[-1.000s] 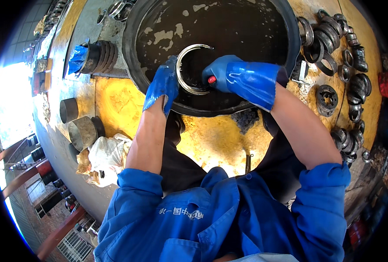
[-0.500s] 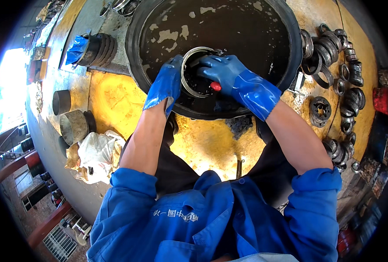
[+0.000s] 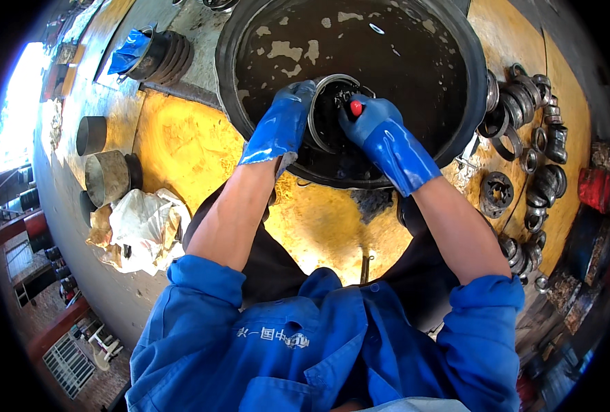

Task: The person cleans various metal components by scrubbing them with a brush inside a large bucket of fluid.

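Observation:
A wide metal ring stands tilted in dark liquid inside a large black round tub. My left hand, in a blue rubber glove, is closed on the ring's left rim. My right hand, gloved the same way, makes a fist at the ring's right side. From that fist sticks the red end of a red-handled tool. The tool's working end is hidden by the glove and the dark inside of the ring. Pale patches of foam float on the liquid beyond my hands.
Several dark metal rings lie at the right, with a slotted round part nearer me. Left of the tub are a stack of rings with blue gloves, metal sleeves and a crumpled plastic bag.
My right hand has closed from spread fingers into a fist, and the red tool end has moved from under the hand to its top. The view has shifted slightly.

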A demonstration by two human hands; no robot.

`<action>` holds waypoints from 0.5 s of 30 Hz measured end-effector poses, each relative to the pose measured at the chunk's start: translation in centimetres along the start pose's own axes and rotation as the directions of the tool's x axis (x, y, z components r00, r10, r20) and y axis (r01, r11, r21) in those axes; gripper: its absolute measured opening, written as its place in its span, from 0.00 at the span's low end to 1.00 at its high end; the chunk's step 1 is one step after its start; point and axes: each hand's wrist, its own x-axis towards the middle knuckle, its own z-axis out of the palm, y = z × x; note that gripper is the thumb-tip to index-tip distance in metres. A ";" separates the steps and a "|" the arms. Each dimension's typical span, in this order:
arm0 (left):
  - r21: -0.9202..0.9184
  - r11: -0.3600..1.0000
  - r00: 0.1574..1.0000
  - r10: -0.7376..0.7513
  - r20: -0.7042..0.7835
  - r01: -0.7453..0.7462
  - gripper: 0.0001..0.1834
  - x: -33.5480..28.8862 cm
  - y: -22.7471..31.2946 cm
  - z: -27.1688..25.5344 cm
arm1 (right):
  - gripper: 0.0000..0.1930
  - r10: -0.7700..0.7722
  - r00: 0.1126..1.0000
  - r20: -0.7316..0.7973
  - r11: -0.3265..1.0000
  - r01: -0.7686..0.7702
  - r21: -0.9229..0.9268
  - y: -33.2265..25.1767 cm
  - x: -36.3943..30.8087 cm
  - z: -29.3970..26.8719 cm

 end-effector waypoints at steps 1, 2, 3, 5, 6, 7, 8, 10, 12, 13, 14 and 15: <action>-0.015 1.000 1.000 0.006 0.006 -0.006 0.18 -0.4 -0.1 0.2 | 0.13 0.012 1.000 0.007 0.997 -0.012 0.081 0.4 0.3 0.1; -0.028 1.000 1.000 0.008 0.007 -0.008 0.19 -1.2 0.2 0.3 | 0.13 0.022 1.000 0.021 0.986 -0.025 0.165 0.3 0.4 0.2; 0.013 0.999 0.999 0.029 0.014 -0.029 0.19 -1.5 0.5 0.2 | 0.11 -0.031 0.999 -0.027 0.969 0.037 0.242 0.4 0.4 0.3; 0.093 0.993 0.997 0.072 0.031 -0.075 0.19 -2.1 0.9 0.1 | 0.09 -0.126 0.983 -0.135 0.909 0.169 0.381 0.6 0.3 0.1; 0.118 0.991 0.998 0.062 0.012 -0.063 0.19 -2.0 0.7 0.0 | 0.11 -0.176 0.963 -0.205 0.883 0.246 0.399 0.7 0.1 0.1; 0.143 0.989 0.999 0.051 -0.006 -0.049 0.19 -1.6 0.7 -0.2 | 0.11 -0.271 0.922 -0.276 0.875 0.355 0.329 0.9 0.2 0.1; 0.168 0.985 0.999 0.040 -0.016 -0.037 0.19 -1.2 0.7 -0.2 | 0.12 -0.359 0.868 -0.342 0.856 0.452 0.249 1.4 0.4 0.2; 0.162 0.987 0.999 0.017 -0.033 -0.012 0.20 -0.9 0.6 0.1 | 0.13 -0.483 0.798 -0.362 0.851 0.525 0.023 2.6 0.4 0.3; 0.202 0.978 0.998 0.052 -0.028 -0.045 0.20 -0.8 0.3 -0.1 | 0.12 -0.443 0.851 -0.284 0.895 0.441 -0.074 2.8 0.4 0.6; 0.237 0.967 0.995 0.098 -0.009 -0.093 0.20 -0.8 0.2 0.0 | 0.12 -0.416 0.875 -0.247 0.909 0.397 -0.126 2.9 0.4 0.7; 0.194 0.980 0.998 0.041 -0.042 -0.033 0.19 -0.9 0.7 0.1 | 0.12 -0.339 0.935 -0.109 0.925 0.309 -0.223 2.4 0.6 0.4; 0.149 0.988 0.997 -0.016 -0.072 0.027 0.19 -1.0 0.9 0.3 | 0.12 -0.291 0.953 -0.081 0.935 0.265 -0.237 1.9 0.5 0.1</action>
